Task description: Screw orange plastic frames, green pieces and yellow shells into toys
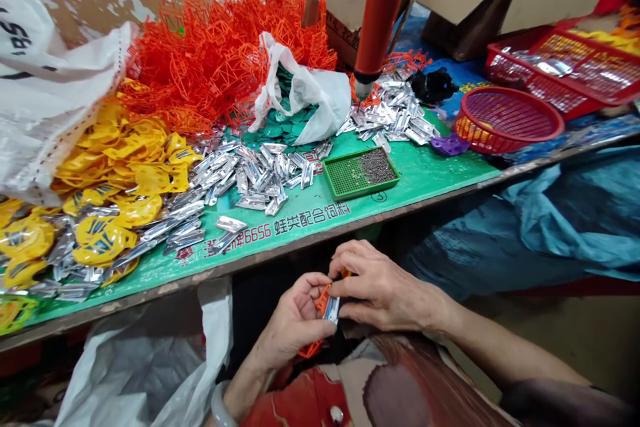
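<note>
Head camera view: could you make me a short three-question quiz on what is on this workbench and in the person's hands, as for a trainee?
1. True or false: both hands are holding the small orange frame together with a silver metal piece.
2. Which colour is the flat tray of tiny dark bits? A red, B green, C yellow.
3. Fill in: the round red basket stands to the ____ of that tray.

Key
1. True: the left hand and right hand meet below the table edge, pinching both parts.
2. B.
3. Right.
</note>
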{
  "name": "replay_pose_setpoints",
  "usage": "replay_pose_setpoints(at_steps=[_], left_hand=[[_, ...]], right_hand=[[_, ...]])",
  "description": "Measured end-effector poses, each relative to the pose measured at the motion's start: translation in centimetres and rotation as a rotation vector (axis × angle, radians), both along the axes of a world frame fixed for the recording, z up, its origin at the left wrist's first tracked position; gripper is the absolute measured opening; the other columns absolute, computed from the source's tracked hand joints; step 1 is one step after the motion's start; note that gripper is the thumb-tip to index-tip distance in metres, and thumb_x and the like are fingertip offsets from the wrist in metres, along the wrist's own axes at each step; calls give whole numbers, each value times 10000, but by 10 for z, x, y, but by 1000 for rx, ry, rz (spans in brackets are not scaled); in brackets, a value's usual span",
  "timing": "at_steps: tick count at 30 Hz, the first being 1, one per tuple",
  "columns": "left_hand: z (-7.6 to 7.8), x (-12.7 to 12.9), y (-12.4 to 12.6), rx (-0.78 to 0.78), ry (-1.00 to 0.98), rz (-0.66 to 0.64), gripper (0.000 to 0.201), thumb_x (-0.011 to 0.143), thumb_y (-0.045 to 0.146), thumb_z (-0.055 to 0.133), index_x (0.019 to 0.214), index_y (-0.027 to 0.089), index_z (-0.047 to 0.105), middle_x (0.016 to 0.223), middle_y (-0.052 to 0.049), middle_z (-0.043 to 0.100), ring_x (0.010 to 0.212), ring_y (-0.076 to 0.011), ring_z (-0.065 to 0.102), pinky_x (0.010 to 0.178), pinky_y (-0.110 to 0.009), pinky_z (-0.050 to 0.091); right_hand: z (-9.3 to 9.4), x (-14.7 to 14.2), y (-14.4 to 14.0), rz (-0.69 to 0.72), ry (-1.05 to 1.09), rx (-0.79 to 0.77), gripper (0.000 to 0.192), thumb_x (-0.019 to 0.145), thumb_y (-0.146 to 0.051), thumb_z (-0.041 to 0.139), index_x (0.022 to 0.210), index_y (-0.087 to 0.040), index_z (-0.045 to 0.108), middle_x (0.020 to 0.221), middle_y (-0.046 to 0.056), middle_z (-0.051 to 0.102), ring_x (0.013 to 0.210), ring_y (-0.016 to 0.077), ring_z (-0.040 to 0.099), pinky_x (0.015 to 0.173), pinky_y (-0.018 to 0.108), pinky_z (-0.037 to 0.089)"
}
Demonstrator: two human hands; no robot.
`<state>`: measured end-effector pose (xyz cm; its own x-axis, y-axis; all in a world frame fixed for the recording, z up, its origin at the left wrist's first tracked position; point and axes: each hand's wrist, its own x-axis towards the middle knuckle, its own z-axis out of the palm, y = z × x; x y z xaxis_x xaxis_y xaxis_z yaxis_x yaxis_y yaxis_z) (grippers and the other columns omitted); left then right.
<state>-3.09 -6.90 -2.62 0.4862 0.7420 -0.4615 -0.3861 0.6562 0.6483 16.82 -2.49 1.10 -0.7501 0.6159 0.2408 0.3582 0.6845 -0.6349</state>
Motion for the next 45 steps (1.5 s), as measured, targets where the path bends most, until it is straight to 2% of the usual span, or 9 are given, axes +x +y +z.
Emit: replay_pose_setpoints(at_steps=[4, 11, 18, 23, 27, 30, 38, 42, 45], left_hand=[[-1, -1, -1, -9, -39, -5, 548, 550, 48, 807, 1027, 180, 569, 851, -7, 672, 663, -88, 603, 583, -164, 439], [-4, -1, -2, -35, -54, 6, 561, 525, -1, 795, 1019, 166, 588, 883, -18, 676, 731, -97, 618, 639, -174, 448], [1, -4, -6, 22, -63, -108, 684, 529, -91, 673, 1147, 187, 576, 1001, -24, 633, 848, -112, 602, 695, -189, 430], [3, -4, -7, 51, -33, -158, 652, 618, -81, 645, 1191, 210, 535, 972, -3, 604, 841, -100, 593, 701, -193, 421], [1, -2, -7, 55, -36, -143, 660, 634, -75, 655, 1204, 226, 513, 975, 8, 599, 845, -99, 597, 747, -217, 436], [2, -2, -6, 50, -58, -137, 639, 641, -61, 660, 1200, 217, 522, 1000, -3, 609, 893, -113, 601, 803, -244, 443], [15, 0, -5, 44, 99, -234, 487, 611, -9, 653, 1058, 161, 563, 805, 37, 578, 665, -72, 516, 567, -192, 343], [15, 0, -8, 144, 226, -293, 421, 617, 31, 662, 1000, 174, 565, 728, 67, 519, 619, -75, 465, 544, -208, 318], [17, 0, -9, 228, 312, -304, 488, 632, 51, 679, 1085, 183, 552, 764, 58, 528, 611, -79, 468, 537, -211, 341]], right_hand=[[-4, 0, 4, 38, -48, 7, 215, 922, -365, 554, 945, -196, 685, 841, 36, 583, 872, 171, 464, 778, 343, 356], [-8, 7, 8, 106, -132, -31, 204, 929, -364, 549, 964, -195, 656, 871, 27, 587, 865, 160, 434, 769, 325, 319], [-5, 9, 10, 157, -203, -94, 214, 938, -344, 533, 853, -162, 608, 897, 35, 593, 875, 158, 446, 771, 316, 318], [-8, 12, 6, 139, -206, -69, 207, 943, -334, 520, 848, -166, 595, 879, 32, 582, 870, 156, 448, 784, 313, 326], [-3, 10, 1, 113, -191, -21, 154, 928, -321, 538, 925, -208, 643, 934, 36, 553, 873, 156, 443, 789, 316, 322], [1, 5, -2, 101, -205, 25, 113, 896, -253, 558, 882, -207, 660, 909, 41, 526, 856, 164, 428, 766, 317, 318], [-5, 2, -6, 130, -121, 1, 106, 864, -161, 560, 784, -184, 627, 858, 23, 534, 825, 147, 430, 759, 311, 328], [-7, 4, -9, 109, -58, 4, 134, 857, -121, 547, 751, -179, 604, 836, 19, 539, 817, 138, 445, 760, 315, 339], [-12, 5, -11, 90, 14, 57, 152, 865, -108, 526, 742, -175, 586, 824, 17, 529, 793, 128, 454, 777, 328, 356]])
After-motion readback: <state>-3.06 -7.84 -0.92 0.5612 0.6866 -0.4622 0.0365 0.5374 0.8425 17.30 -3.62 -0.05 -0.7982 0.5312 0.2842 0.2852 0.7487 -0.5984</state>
